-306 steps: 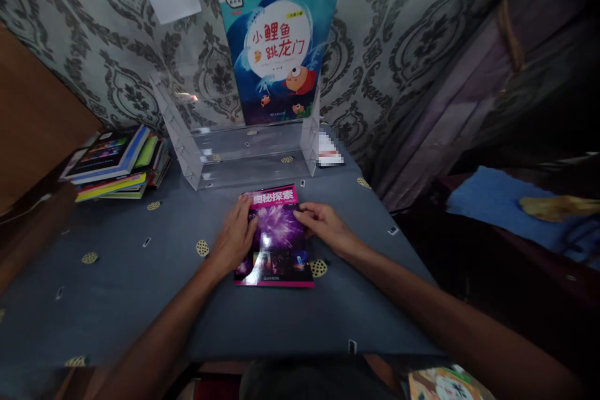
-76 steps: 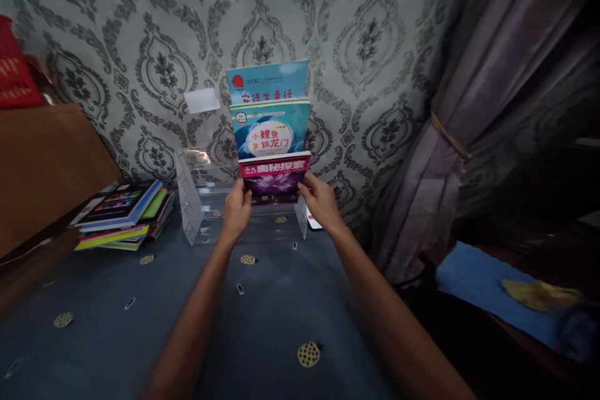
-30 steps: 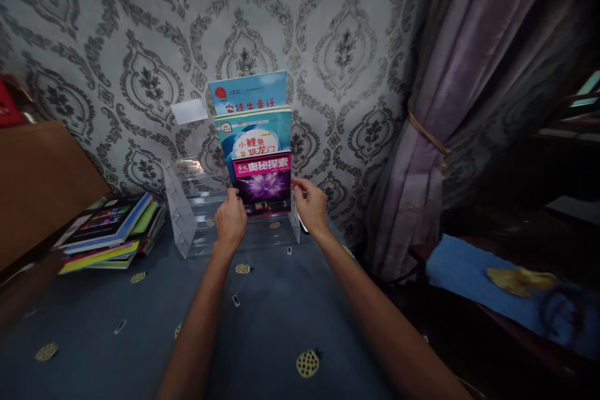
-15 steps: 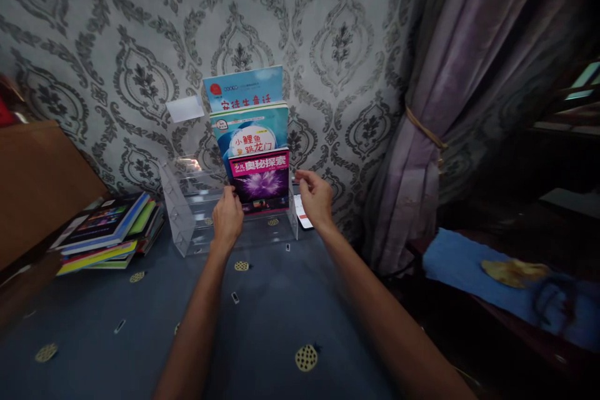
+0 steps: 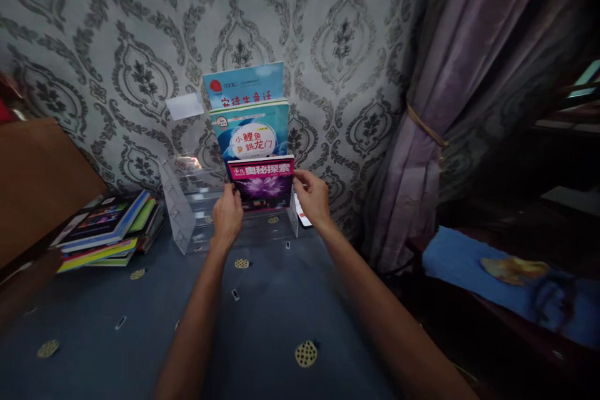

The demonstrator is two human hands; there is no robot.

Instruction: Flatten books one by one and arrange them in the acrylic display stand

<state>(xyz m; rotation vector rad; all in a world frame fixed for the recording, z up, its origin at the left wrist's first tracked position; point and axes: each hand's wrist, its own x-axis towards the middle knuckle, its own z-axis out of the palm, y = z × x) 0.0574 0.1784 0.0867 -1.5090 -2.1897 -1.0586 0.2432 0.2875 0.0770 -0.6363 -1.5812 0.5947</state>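
A purple-and-black book (image 5: 263, 186) with a pink title band stands in the lowest front tier of a clear acrylic book rack (image 5: 180, 219), its top tipped toward me. My left hand (image 5: 228, 211) grips the book's left edge, fingers bent round it. On the opposite side, my right hand (image 5: 313, 195) pinches the right edge between thumb and fingers. Behind it, a blue-green book (image 5: 252, 128) with a white oval rests in the middle tier. Farther back and higher stands a light-blue book (image 5: 246, 81) with red lettering.
To the left lies a pile of books (image 5: 110, 225) beside a brown board (image 5: 44, 184). A phone (image 5: 302, 212) lies behind my right hand. The tablecloth (image 5: 262, 337) is dark blue with pineapple prints. A purple curtain (image 5: 398, 175) hangs at the right, near a blue cloth (image 5: 457, 265).
The purple book's top has tilted toward me and lower, exposing more of the blue-green cover. My right hand has moved slightly left and closed on the book's right edge.
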